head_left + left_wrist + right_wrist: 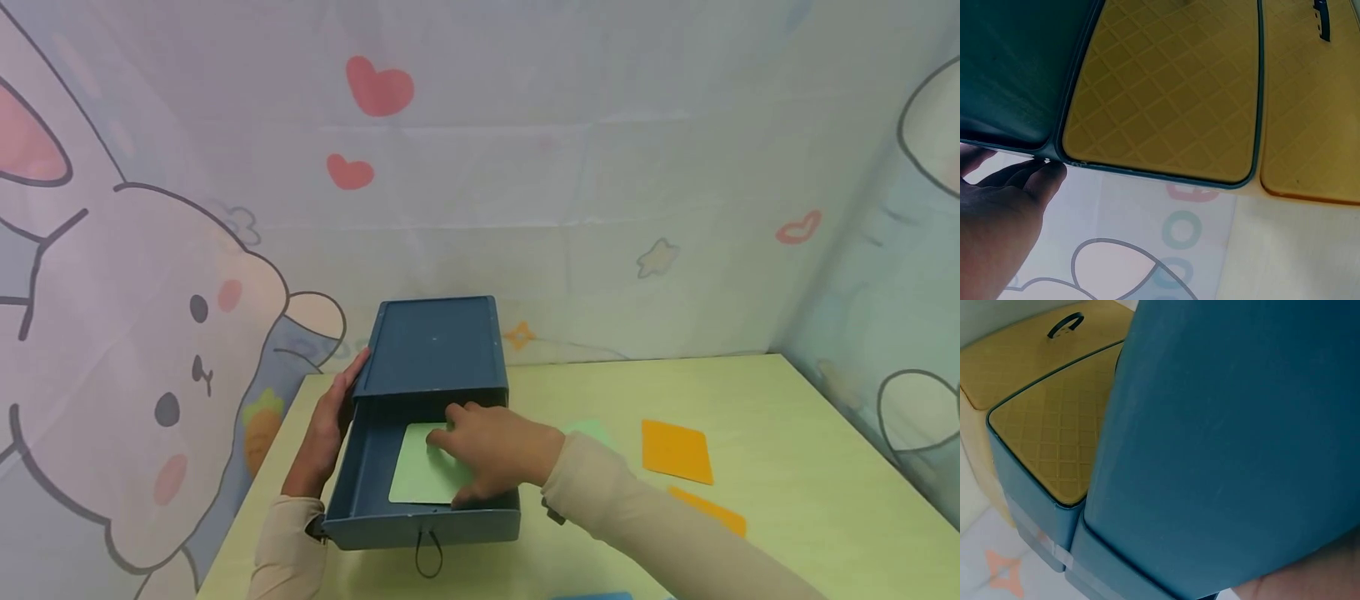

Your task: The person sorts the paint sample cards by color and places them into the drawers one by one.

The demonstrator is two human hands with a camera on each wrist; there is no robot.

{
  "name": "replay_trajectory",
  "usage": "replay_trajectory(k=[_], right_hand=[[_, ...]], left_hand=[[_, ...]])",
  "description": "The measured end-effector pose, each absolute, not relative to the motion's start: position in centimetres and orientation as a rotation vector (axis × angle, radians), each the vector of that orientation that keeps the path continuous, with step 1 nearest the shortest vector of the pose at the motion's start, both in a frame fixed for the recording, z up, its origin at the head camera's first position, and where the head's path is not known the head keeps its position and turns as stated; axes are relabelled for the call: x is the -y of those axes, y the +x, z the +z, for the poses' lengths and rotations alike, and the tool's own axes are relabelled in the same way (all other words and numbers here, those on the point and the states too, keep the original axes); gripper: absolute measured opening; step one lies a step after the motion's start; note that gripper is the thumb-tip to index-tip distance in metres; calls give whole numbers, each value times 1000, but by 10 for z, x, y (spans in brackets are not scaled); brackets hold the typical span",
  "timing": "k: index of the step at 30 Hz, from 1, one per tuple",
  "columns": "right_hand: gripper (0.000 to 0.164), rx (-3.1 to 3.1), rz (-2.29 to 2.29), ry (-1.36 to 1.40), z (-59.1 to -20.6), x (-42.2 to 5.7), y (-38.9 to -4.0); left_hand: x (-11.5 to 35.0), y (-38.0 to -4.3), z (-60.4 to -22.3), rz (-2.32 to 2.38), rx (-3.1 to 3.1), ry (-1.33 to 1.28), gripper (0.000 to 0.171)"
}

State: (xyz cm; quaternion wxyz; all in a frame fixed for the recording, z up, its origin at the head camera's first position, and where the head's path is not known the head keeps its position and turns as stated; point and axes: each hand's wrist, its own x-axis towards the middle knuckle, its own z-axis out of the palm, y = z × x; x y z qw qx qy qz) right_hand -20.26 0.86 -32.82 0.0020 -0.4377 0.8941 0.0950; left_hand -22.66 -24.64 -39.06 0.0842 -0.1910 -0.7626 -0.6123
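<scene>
A: Head view first. Where's the green card (416,475)?
B: Lower centre of the frame, lying in the pulled-out drawer (420,531) of a blue box (433,346). Right hand (495,450) over it, fingers bent; can't tell whether it pinches the card.
A: And the left hand (328,433)?
B: Left of the box, fingers extended along its side, not clenched. Right of frame: two orange cards (677,452) on the pale yellow bench (802,450).
A: Left wrist view?
B: Left hand at lower left, fingertips against the blue edge. Amber quilted panel (1163,94) in the centre; black handle (1323,22) upper right.
A: Right wrist view?
B: Blue surface fills the right; sliver of hand lower right, grasp hidden. Quilted panel left of centre.
</scene>
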Motion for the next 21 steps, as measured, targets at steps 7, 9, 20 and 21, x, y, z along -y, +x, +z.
replay_trajectory(k=[7,9,20,21], right_hand=[[77,-2837,403,-1362,-329,-4,-201],[77,-2843,423,-1368,-328,-4,-200],[82,-2854,436,-1421,-331,-7,-200],[82,-2853,415,-1431,-330,-8,-201]], left_hand=[[246,-227,-390,-1827,2271,-577,64],[246,-227,-390,-1827,2268,-579,64],[246,-226,-391,-1824,2281,-581,63],[246,-225,-391,-1825,2284,-580,62]])
